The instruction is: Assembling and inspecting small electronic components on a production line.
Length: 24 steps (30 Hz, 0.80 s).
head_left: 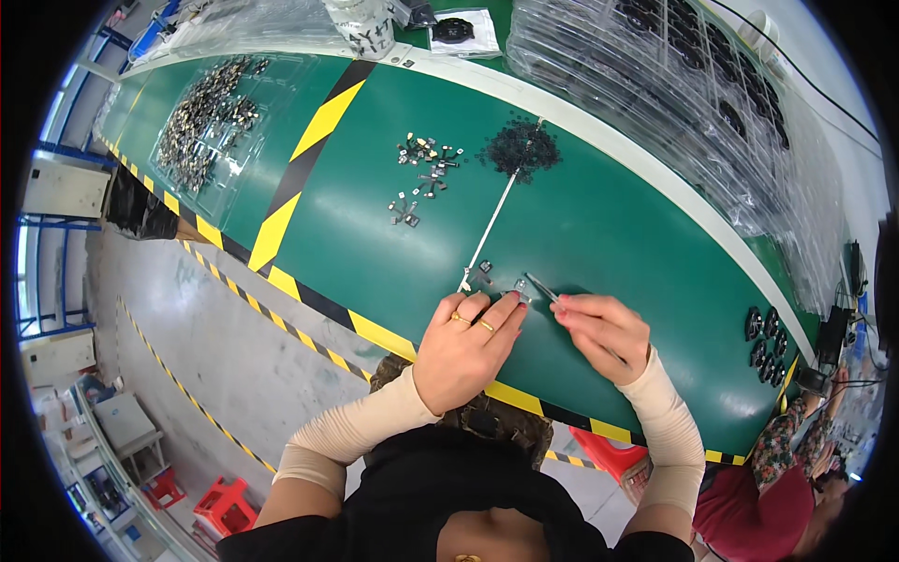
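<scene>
My right hand point(604, 334) pinches a pair of metal tweezers point(540, 286), their tips pointing toward a small silvery part point(521, 285) on the green table. My left hand point(471, 348), with rings on two fingers, is bent beside that part, its fingertips pressed together at the part's near edge. Just beyond the left fingers lie a couple of small dark pieces point(484, 268). A white strip point(493, 221) runs from near the left hand to a pile of small black pieces point(521, 150). Left of the strip are small connector-like parts point(429, 169) in loose groups.
A clear tray point(220, 178) heaped with small metallic parts lies at the far left. Stacked clear plastic trays point(646, 112) line the far right side. Several round black parts point(768, 347) sit at the right end. A person in red point(763, 510) is at the lower right.
</scene>
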{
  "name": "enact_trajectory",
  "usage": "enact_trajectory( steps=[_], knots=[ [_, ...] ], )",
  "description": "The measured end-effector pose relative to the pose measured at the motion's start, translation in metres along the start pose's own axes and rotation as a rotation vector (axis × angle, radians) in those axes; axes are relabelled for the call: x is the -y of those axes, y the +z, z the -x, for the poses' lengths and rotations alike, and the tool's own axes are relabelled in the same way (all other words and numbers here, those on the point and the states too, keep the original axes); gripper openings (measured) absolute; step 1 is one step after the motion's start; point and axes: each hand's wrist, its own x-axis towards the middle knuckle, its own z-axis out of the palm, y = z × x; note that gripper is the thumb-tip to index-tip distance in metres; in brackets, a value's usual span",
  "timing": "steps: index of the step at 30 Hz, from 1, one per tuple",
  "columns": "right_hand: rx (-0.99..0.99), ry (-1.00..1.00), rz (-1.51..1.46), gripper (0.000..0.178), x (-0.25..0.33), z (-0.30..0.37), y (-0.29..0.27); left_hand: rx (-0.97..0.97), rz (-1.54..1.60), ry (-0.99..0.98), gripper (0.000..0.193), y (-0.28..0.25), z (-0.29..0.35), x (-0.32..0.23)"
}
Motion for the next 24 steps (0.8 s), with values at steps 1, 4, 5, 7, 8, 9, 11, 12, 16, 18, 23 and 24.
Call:
enact_trajectory(
  steps=[1, 4, 5, 7, 8, 9, 11, 12, 16, 18, 23, 24],
  knots=[
    [0.017, -0.032, 0.009, 0.03, 0.001, 0.001, -0.0005, -0.003, 0.022, 0.018, 0.041, 0.0002, -0.001, 0.0001],
    [0.036, -0.07, 0.024, 0.032, 0.0018, 0.0015, 0.0001, -0.01, -0.002, -0.041, 0.041, -0.0016, -0.0019, -0.0041],
    [0.035, -0.091, 0.045, 0.032, 0.002, 0.0009, 0.001, -0.006, -0.002, -0.04, 0.041, -0.0012, -0.0024, -0.0038],
    [0.035, -0.11, 0.067, 0.032, 0.002, 0.001, 0.0011, 0.019, -0.032, -0.026, 0.042, 0.0, -0.0039, -0.0041],
    [0.049, -0.104, 0.067, 0.032, 0.0019, 0.0019, 0.0012, 0.02, -0.031, -0.026, 0.042, 0.0007, -0.0043, -0.0039],
    [0.061, -0.097, 0.065, 0.031, 0.0021, 0.0022, 0.0019, 0.027, -0.031, -0.026, 0.042, 0.0004, -0.0041, -0.0036],
    [0.055, -0.1, 0.066, 0.032, 0.0024, 0.0007, 0.0032, 0.037, -0.03, -0.025, 0.042, 0.0002, -0.0039, -0.0031],
    [0.05, -0.106, 0.07, 0.032, 0.0022, 0.0, 0.0036, 0.037, -0.031, -0.031, 0.041, 0.0004, -0.0038, -0.003],
    [0.06, -0.097, 0.061, 0.033, 0.0005, -0.0011, 0.0037, 0.063, -0.05, -0.025, 0.039, -0.0019, -0.0055, -0.0032],
    [0.073, -0.121, 0.079, 0.035, 0.0, -0.0024, 0.0028, 0.061, -0.059, -0.024, 0.038, -0.0015, -0.0059, -0.0038],
    [0.051, -0.084, 0.096, 0.035, 0.0006, 0.0004, 0.0058, 0.07, -0.084, 0.005, 0.036, -0.0044, -0.0086, 0.0009],
    [0.011, -0.066, 0.086, 0.035, -0.0005, 0.0001, 0.0058, 0.086, -0.065, 0.011, 0.036, -0.0049, -0.0092, 0.0027]
  ],
)
